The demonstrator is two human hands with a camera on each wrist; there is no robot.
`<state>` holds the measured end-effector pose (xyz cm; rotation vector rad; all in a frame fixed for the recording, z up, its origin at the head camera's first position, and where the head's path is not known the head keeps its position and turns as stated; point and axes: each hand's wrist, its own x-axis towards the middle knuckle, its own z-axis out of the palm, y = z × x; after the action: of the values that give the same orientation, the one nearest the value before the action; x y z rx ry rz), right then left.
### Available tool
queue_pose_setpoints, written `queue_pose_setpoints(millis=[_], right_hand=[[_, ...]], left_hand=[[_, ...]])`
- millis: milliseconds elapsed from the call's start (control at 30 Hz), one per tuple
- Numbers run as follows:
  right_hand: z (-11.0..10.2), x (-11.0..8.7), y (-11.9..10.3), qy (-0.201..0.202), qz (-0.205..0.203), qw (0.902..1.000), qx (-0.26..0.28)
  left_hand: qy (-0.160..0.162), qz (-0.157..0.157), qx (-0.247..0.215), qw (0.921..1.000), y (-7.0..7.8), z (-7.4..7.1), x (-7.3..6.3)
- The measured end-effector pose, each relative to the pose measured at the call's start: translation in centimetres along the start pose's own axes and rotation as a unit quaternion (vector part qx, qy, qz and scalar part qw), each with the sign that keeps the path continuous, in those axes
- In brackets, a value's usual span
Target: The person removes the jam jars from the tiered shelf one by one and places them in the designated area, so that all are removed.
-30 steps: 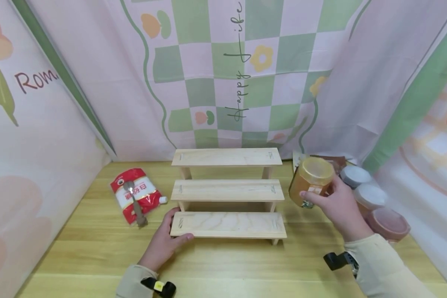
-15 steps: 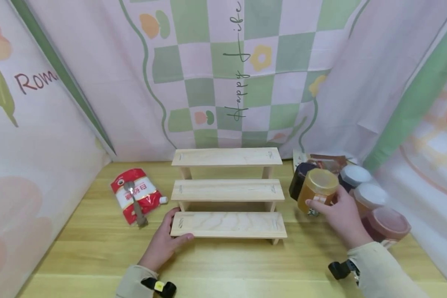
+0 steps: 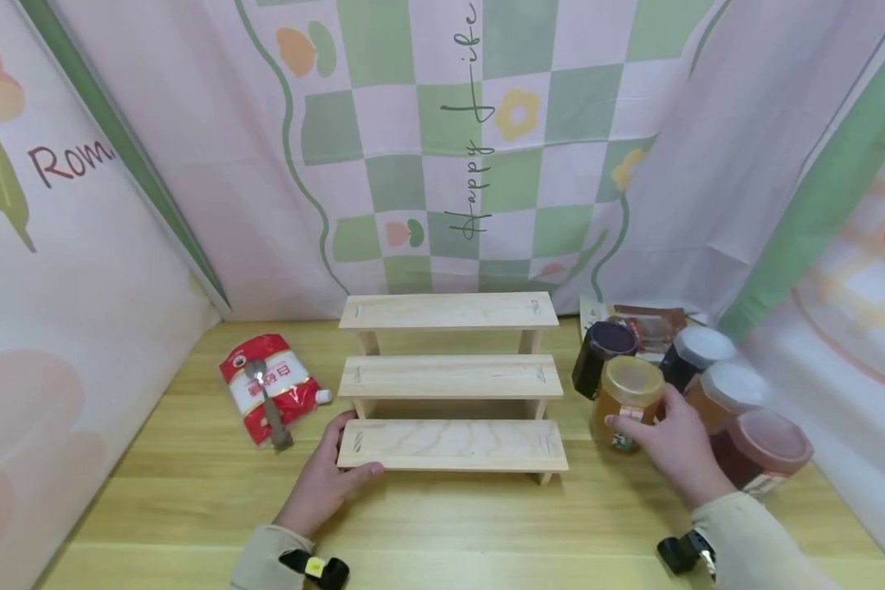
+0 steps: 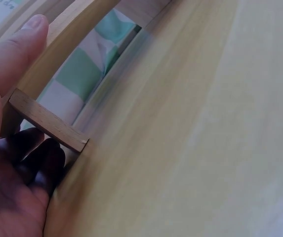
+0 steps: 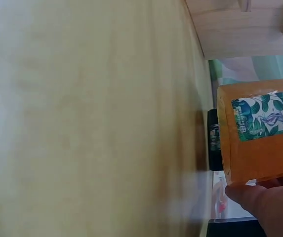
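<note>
My left hand (image 3: 323,479) holds the left end of a three-tier wooden display rack (image 3: 450,447), at its lowest step. In the left wrist view the thumb lies along the step's front edge, while the other fingers (image 4: 47,165) curl behind the end leg (image 4: 52,123). My right hand (image 3: 678,447) grips an amber jar (image 3: 627,401) with a yellow lid, to the right of the rack. Thumb and fingers wrap its side. A leafy printed label (image 5: 262,118) shows on the jar in the right wrist view.
Behind the held jar stands a dark jar (image 3: 601,356). Two white-lidded jars (image 3: 704,346) and a reddish jar (image 3: 767,447) line the right side, with brown packets (image 3: 652,324) at the back. Left of the rack, a metal spoon (image 3: 269,406) lies on a red-and-white pouch (image 3: 239,393).
The right hand has brought the amber jar down and nearer the front, uncovering the dark jar behind it. My left hand and the rack stay where they were.
</note>
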<state>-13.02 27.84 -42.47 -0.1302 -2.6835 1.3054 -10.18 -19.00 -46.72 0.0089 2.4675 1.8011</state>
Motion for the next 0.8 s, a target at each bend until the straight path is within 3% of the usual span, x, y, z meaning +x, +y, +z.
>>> queue_pose_setpoints(millis=[567,800], right_hand=[[0.3,-0.3,1.1,-0.007,0.006,0.9998,0.018],[-0.1,-0.3,1.3,-0.038,0.008,0.9993,0.0]], left_hand=[[-0.001,-0.001,0.006,1.0,0.1,0.0,0.0],[0.001,-0.001,0.013,0.9999,-0.2,0.0,0.2]])
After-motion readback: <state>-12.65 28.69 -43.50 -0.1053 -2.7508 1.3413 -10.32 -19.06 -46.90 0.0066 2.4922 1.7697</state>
